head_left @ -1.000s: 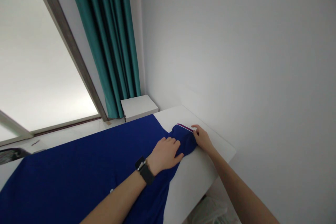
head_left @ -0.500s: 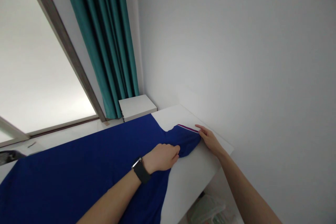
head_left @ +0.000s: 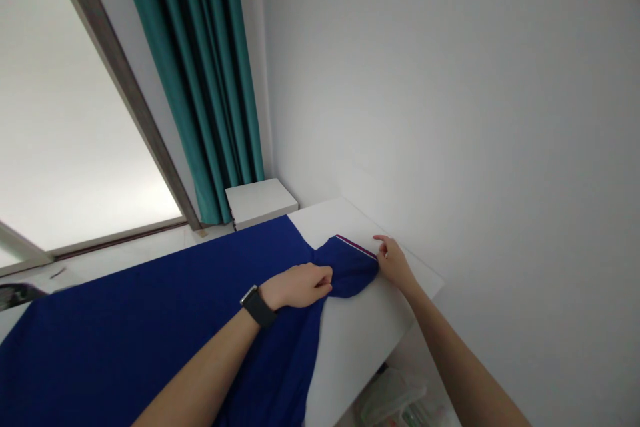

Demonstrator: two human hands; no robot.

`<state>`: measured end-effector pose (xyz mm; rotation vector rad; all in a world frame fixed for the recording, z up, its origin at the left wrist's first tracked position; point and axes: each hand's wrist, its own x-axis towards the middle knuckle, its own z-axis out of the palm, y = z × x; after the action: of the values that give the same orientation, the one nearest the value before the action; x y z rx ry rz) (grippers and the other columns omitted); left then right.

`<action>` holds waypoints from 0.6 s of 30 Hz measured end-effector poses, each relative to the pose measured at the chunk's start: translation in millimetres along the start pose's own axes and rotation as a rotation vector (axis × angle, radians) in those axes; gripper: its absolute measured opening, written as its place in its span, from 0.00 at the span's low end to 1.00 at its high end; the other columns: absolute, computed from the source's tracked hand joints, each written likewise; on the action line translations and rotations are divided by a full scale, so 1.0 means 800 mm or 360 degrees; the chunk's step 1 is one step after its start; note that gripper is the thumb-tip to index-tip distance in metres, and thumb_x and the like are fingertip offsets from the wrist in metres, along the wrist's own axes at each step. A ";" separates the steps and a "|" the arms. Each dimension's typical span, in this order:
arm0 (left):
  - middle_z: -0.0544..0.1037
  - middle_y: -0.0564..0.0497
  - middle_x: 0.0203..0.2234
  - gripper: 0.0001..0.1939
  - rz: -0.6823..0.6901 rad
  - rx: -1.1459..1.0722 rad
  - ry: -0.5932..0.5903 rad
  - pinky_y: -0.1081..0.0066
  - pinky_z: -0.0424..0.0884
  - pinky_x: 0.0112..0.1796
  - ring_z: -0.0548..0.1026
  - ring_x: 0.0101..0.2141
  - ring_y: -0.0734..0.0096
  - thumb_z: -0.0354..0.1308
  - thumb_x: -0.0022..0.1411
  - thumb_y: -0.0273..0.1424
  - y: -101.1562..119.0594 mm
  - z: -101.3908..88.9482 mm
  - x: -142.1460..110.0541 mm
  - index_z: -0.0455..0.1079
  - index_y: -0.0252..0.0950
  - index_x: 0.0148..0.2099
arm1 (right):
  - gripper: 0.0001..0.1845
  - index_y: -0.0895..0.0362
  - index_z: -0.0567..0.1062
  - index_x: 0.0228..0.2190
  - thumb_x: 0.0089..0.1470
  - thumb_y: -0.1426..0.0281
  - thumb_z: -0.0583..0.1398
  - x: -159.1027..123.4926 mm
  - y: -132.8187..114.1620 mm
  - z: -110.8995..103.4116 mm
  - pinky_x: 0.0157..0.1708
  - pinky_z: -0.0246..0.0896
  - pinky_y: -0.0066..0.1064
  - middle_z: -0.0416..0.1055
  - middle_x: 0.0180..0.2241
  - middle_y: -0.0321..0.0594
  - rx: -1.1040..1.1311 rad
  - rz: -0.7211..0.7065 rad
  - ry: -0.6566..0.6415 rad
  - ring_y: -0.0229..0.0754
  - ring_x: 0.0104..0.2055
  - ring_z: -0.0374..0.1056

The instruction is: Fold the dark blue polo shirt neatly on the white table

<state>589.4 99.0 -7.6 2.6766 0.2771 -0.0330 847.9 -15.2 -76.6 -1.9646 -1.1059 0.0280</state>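
Observation:
A dark blue shirt (head_left: 165, 307) lies spread over a white table (head_left: 365, 327), its short sleeve (head_left: 353, 270) pointing right with a red and white stripe along the hem. My left hand (head_left: 303, 285), wearing a dark wristwatch (head_left: 257, 305), rests at the base of the sleeve, fingers curled and pinched on the cloth. At the hem's near corner is my right hand (head_left: 395, 265). Its index finger sticks out above the table while the other fingers close at the sleeve's edge; the fingertips are partly hidden.
A plain wall (head_left: 450, 113) runs along the table's far right side. Behind the table are a small white cabinet (head_left: 263, 200), a green curtain (head_left: 200, 80) and a frosted sliding door (head_left: 75, 113). Below the front edge sits a plastic bag (head_left: 393, 393).
My left hand has slid a little left and up along the sleeve, toward its base. The sleeve's hem corner and my right hand have shifted slightly; the right fingers are more curled.

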 end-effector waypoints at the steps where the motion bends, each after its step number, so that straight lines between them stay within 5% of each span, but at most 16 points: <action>1: 0.74 0.55 0.25 0.09 0.0013 -0.0052 -0.0009 0.74 0.59 0.28 0.69 0.26 0.72 0.49 0.66 0.34 0.000 -0.002 0.000 0.66 0.39 0.34 | 0.22 0.59 0.73 0.44 0.47 0.70 0.51 -0.008 -0.006 0.000 0.40 0.60 0.37 0.66 0.30 0.42 -0.0045 -0.0057 0.0061 0.47 0.34 0.64; 4: 0.70 0.57 0.22 0.10 0.0064 -0.0227 0.0008 0.75 0.58 0.27 0.66 0.24 0.75 0.49 0.66 0.34 0.000 -0.006 -0.001 0.64 0.38 0.32 | 0.20 0.57 0.72 0.46 0.55 0.68 0.49 -0.048 -0.033 0.003 0.39 0.60 0.37 0.69 0.31 0.44 -0.0056 -0.0032 0.0045 0.47 0.33 0.65; 8: 0.68 0.58 0.21 0.10 0.0109 -0.0450 -0.0008 0.75 0.58 0.26 0.66 0.23 0.76 0.49 0.65 0.33 0.000 -0.011 -0.002 0.62 0.37 0.31 | 0.26 0.54 0.64 0.57 0.61 0.61 0.47 -0.102 -0.069 0.011 0.30 0.60 0.33 0.72 0.25 0.36 0.0227 0.0053 -0.0563 0.43 0.25 0.66; 10: 0.69 0.58 0.20 0.09 0.0111 -0.0537 -0.0038 0.76 0.58 0.26 0.66 0.23 0.77 0.48 0.66 0.33 0.002 -0.014 -0.004 0.61 0.37 0.31 | 0.29 0.54 0.59 0.61 0.62 0.58 0.47 -0.111 -0.077 0.016 0.31 0.60 0.33 0.73 0.26 0.35 0.0364 0.0122 -0.0651 0.43 0.26 0.67; 14: 0.68 0.58 0.20 0.09 0.0131 -0.0507 -0.0015 0.76 0.56 0.25 0.65 0.22 0.77 0.49 0.65 0.32 0.006 -0.017 -0.007 0.61 0.37 0.31 | 0.27 0.55 0.72 0.49 0.60 0.53 0.47 -0.085 -0.071 0.026 0.36 0.62 0.35 0.71 0.25 0.36 0.0486 0.0227 -0.0526 0.44 0.31 0.69; 18: 0.68 0.58 0.21 0.08 0.0169 -0.0268 0.0037 0.74 0.54 0.25 0.63 0.22 0.76 0.51 0.63 0.32 0.008 0.001 -0.001 0.62 0.38 0.31 | 0.15 0.56 0.76 0.33 0.51 0.60 0.56 -0.034 -0.056 0.040 0.39 0.61 0.35 0.73 0.31 0.38 0.0594 0.0238 -0.0384 0.43 0.35 0.68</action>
<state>589.6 92.8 -5.2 2.5212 0.1383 0.0517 787.5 -2.5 -76.1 -1.7286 -1.0159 0.5269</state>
